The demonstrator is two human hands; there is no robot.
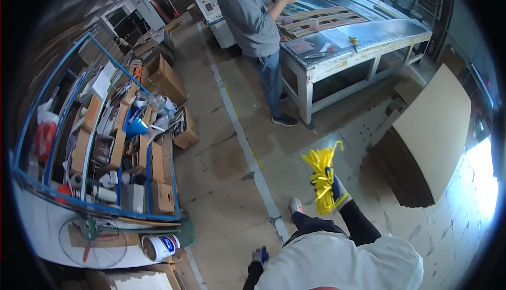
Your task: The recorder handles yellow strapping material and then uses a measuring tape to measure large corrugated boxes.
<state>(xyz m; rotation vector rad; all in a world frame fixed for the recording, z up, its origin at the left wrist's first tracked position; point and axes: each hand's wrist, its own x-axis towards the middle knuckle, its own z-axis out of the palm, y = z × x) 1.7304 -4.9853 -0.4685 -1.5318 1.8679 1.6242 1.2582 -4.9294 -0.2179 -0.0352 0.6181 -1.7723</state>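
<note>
A bundle of shiny yellow plastic strips, folded and gathered at the middle, is gripped in my right hand. That hand wears a glove with dark blue and white on it, and its fingers wrap round the bundle. One loose yellow end curls up at the top. Low in the view, beside my body, hangs my left hand in a similar glove. Nothing shows in it, and its fingers look loosely apart. My white shoe steps on the tiled floor just left of the bundle.
A co-worker in grey stands ahead beside a long white-framed machine table. Tall stacked brown sheets rise at the right. Along the left runs a blue-framed rack crammed with boxes, with a white bucket and wire-caged fan near it.
</note>
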